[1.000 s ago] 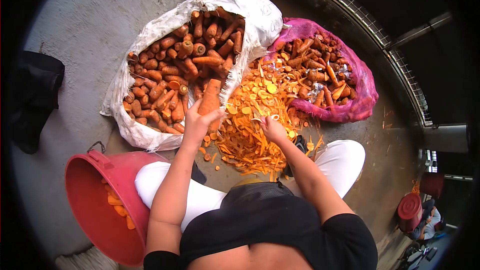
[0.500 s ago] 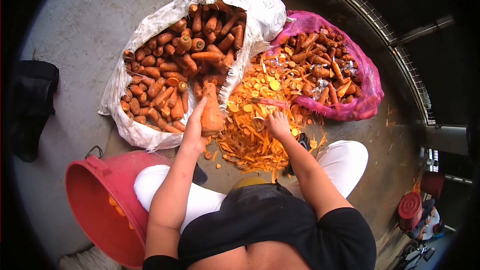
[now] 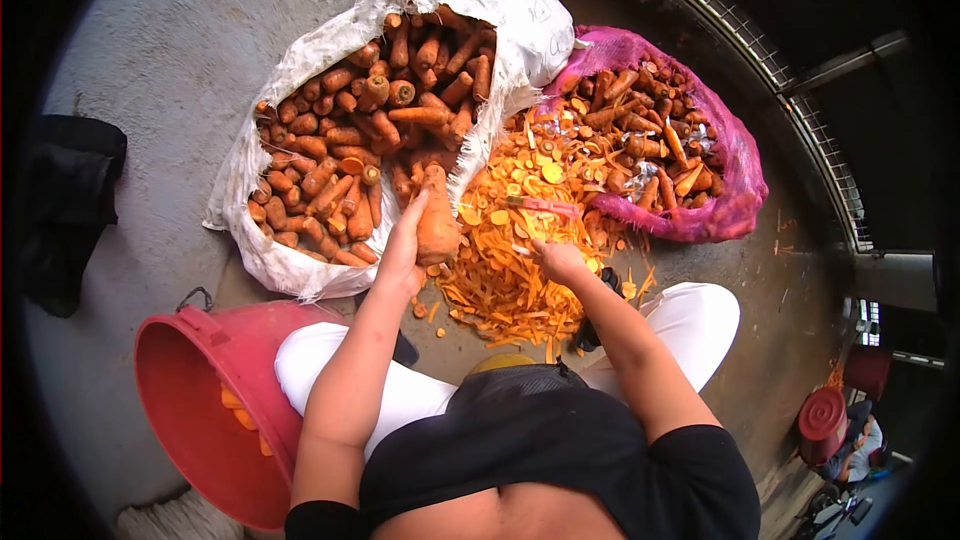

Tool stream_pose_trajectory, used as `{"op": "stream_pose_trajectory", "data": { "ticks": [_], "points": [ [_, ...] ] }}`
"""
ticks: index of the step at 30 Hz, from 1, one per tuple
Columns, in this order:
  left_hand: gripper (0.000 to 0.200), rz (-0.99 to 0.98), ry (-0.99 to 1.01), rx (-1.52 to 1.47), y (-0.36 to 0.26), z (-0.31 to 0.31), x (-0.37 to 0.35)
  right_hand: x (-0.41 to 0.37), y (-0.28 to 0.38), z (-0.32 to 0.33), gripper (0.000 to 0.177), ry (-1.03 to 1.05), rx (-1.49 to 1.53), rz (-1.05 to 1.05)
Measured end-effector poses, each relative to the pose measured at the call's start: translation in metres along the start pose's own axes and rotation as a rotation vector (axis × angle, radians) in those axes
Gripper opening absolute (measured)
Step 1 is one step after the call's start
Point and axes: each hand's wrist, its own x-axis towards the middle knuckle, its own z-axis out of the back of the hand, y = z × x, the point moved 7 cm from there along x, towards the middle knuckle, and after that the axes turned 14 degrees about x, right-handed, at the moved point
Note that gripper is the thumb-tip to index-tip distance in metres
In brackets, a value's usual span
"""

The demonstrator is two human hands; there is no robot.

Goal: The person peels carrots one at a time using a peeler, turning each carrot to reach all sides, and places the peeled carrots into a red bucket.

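Note:
My left hand (image 3: 402, 245) is wrapped round a thick carrot (image 3: 438, 225), its narrower end pointing away from me beside the mouth of the white sack (image 3: 520, 20). To the right, my right hand (image 3: 562, 262) is closed low over a heap of orange peelings and carrot slices (image 3: 510, 290). A small pale bit shows at its fingertips, too small to name. Just beyond that hand, a pink-handled tool (image 3: 545, 206) lies on the heap. Unpeeled carrots (image 3: 330, 155) fill the white sack.
A magenta mesh sack (image 3: 735, 180) of carrots and scraps lies at the right. By my left leg, a red bucket (image 3: 215, 330) is tipped towards me with orange pieces inside. Dark cloth or footwear (image 3: 75, 210) is at far left. Another person (image 3: 860, 450) sits at far right.
My right hand has shifted slightly towards me and right, over the peelings. The carrot in my left hand has moved slightly right in view. The whole view has shifted a little.

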Motion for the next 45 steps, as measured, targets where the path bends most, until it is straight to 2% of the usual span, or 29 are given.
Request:
{"op": "stream_pose_trajectory", "data": {
  "ticks": [1,4,7,8,12,13,15,16,18,21,23,25,26,27,29,30,33,38,45],
  "points": [
    [0.044,0.001,0.013,-0.004,0.000,0.000,0.000,-0.003,0.003,0.002,0.024,0.083,0.092,-0.061],
    [0.047,-0.003,0.035,0.001,-0.002,0.000,-0.003,-0.020,0.026,0.053,0.026,-0.527,0.186,0.241],
    [0.049,-0.047,0.005,-0.022,-0.002,0.000,-0.005,-0.008,0.000,0.036,0.035,-0.238,0.772,-0.188],
    [0.047,-0.049,0.014,-0.036,0.000,0.001,0.000,-0.011,-0.004,0.027,0.036,-0.098,1.268,-0.307],
    [0.044,-0.034,0.027,-0.057,0.019,0.006,0.016,-0.036,0.053,0.089,0.035,0.059,1.485,0.060],
    [0.044,-0.030,0.031,-0.045,0.019,0.005,0.018,-0.039,0.058,0.100,0.032,0.143,1.376,0.073],
    [0.044,-0.025,0.059,-0.025,0.016,-0.003,0.013,-0.047,0.074,0.126,0.023,0.059,1.208,0.256],
    [0.044,-0.014,0.094,-0.036,0.009,-0.014,0.004,-0.055,0.085,0.143,0.022,0.056,1.079,0.258],
    [0.044,-0.013,0.172,-0.044,0.007,-0.027,-0.001,-0.071,0.098,0.173,0.030,-0.008,0.858,0.272],
    [0.047,0.047,0.268,-0.032,0.014,-0.045,-0.008,-0.062,0.075,0.185,0.063,-0.203,0.806,0.214],
    [0.050,0.089,0.296,-0.042,0.020,-0.053,-0.009,-0.067,0.087,0.209,0.066,-0.393,0.593,0.201],
    [0.049,0.139,0.305,-0.045,0.024,-0.062,-0.017,-0.061,0.104,0.218,0.068,-0.471,0.602,0.194],
    [0.047,0.152,0.290,-0.055,0.024,-0.067,-0.022,-0.061,0.117,0.222,0.067,-0.498,0.630,0.251],
    [0.047,0.162,0.298,-0.055,0.024,-0.071,-0.025,-0.066,0.134,0.227,0.061,-0.503,0.551,0.346],
    [0.047,0.189,0.308,-0.055,0.026,-0.075,-0.031,-0.080,0.157,0.233,0.050,-0.672,0.310,0.558],
    [0.043,0.157,0.379,-0.015,0.026,-0.077,-0.034,-0.087,0.164,0.233,0.040,-0.685,0.273,0.629],
    [0.038,0.133,0.349,-0.001,0.034,-0.076,-0.031,-0.096,0.171,0.231,0.033,-0.707,0.273,0.701],
    [0.035,0.220,0.267,-0.079,0.056,-0.072,-0.026,-0.107,0.189,0.211,0.034,-0.606,0.186,0.828],
    [0.033,0.248,0.209,0.049,0.060,-0.068,-0.028,-0.107,0.198,0.192,0.036,-0.596,0.079,0.904]
  ]
}}
